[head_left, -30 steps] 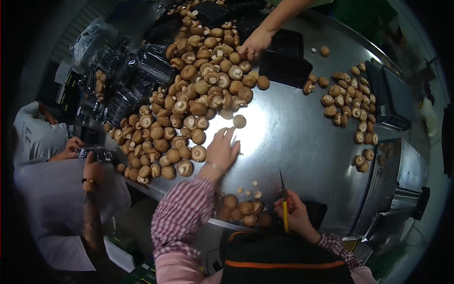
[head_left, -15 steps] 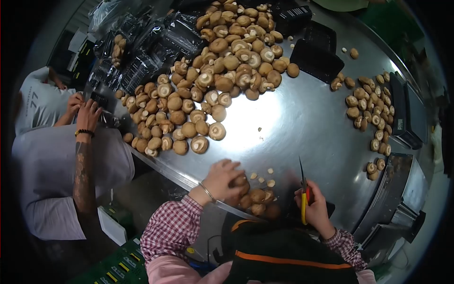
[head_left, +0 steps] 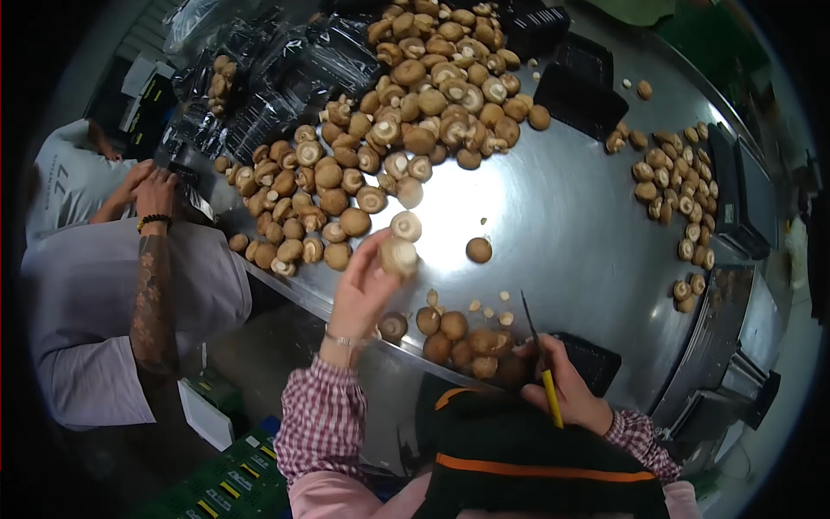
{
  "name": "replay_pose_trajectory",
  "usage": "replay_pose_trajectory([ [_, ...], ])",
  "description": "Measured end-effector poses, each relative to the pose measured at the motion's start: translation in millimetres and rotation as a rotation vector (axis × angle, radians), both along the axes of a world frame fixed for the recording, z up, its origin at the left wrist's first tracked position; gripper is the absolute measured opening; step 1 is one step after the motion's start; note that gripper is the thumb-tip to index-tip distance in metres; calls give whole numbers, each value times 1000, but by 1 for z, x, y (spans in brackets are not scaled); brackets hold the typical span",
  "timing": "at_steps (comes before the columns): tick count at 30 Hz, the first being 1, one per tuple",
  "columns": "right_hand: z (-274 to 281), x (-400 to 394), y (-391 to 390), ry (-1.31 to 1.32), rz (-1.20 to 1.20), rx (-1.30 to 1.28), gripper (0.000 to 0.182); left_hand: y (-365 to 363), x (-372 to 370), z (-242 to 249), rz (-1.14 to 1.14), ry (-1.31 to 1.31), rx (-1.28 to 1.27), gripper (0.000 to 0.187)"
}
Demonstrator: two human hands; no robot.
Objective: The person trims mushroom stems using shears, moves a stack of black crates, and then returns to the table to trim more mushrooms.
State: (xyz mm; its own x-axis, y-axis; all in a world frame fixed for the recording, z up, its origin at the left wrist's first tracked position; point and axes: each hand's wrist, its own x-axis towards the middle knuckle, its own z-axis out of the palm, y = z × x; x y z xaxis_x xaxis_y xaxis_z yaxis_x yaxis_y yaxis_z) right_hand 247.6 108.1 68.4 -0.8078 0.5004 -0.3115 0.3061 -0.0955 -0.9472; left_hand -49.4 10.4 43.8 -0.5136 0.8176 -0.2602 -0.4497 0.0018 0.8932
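Observation:
Raised over the metal table point(head_left: 605, 225), my left hand point(head_left: 359, 290) grips a mushroom point(head_left: 398, 257) by its edge, pale underside showing. A second mushroom point(head_left: 405, 227) overlaps it just beyond my fingertips. In my right hand point(head_left: 566, 385) are scissors point(head_left: 552, 398) with a yellow handle, their thin dark blade pointing away from me. Between my hands, by the near table edge, lies a small group of mushrooms point(head_left: 454, 325). Cut stem pieces point(head_left: 505, 318) are scattered just past it. My right fingertips are right at the group's edge, beside a black tray point(head_left: 588, 363).
A large mushroom heap point(head_left: 432, 104) spreads across the far left, beside film-wrapped black trays point(head_left: 328, 60). More mushrooms point(head_left: 674, 186) lie at right near a black device point(head_left: 743, 195). One mushroom point(head_left: 478, 250) sits mid-table. Another person's tattooed arm point(head_left: 154, 303) is at left.
My left hand has moved up from the near group and now holds up a mushroom. A single mushroom now lies mid-table. My right hand has shifted slightly down with the scissors, showing more of the tray.

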Motion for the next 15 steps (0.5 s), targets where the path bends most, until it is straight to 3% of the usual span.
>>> replay_pose_trajectory([
  [1, 6, -4, 3, -10, -7, -7, 58, -3, 19, 20, -62, -242, 124, 55],
  [3, 16, -18, 9, 24, 123, 301, 64, -13, 46, 24, -72, -458, 220, 52],
  [4, 25, -24, 12, 48, 131, 352, 65, -16, 56, 24, -83, -468, 213, 52],
  [6, 30, -27, 12, 28, 136, 450, 64, -17, 74, 22, -44, -756, 340, 49],
  [8, 32, -29, 12, 34, 119, 586, 61, -15, 88, 28, -44, -693, 270, 48],
  [13, 32, -22, 14, -38, 143, 590, 63, -11, 103, 50, -46, -501, 108, 37],
  [15, 26, -20, 12, 101, 121, 556, 58, -10, 109, 54, -44, -402, 81, 39],
])
